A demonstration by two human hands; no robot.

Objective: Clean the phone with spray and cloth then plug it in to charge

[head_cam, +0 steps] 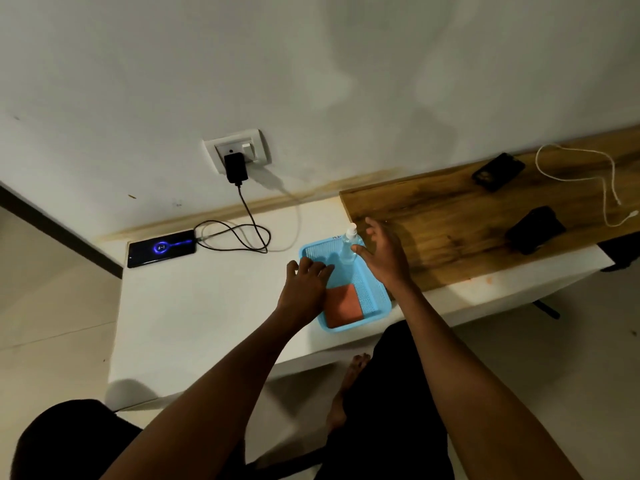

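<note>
Both hands over tray

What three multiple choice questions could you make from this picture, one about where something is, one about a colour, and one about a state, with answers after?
1. Where is the spray bottle?
A. Standing in the tray
B. On the wooden board
C. Beside the phone

2. What colour is the cloth in the tray?
A. White
B. Orange-red
C. Green

3. What state is the phone in?
A. Screen dark, unplugged
B. Held in a hand
C. Lying on the white counter, cable attached, screen lit

Answers:
1. A: the bottle stands upright at the tray's far end, near the right hand.
2. B: an orange-red square lies at the tray's near end, by the left hand.
3. C: the screen glows blue and the black cable runs to the charger in the wall socket.
</note>
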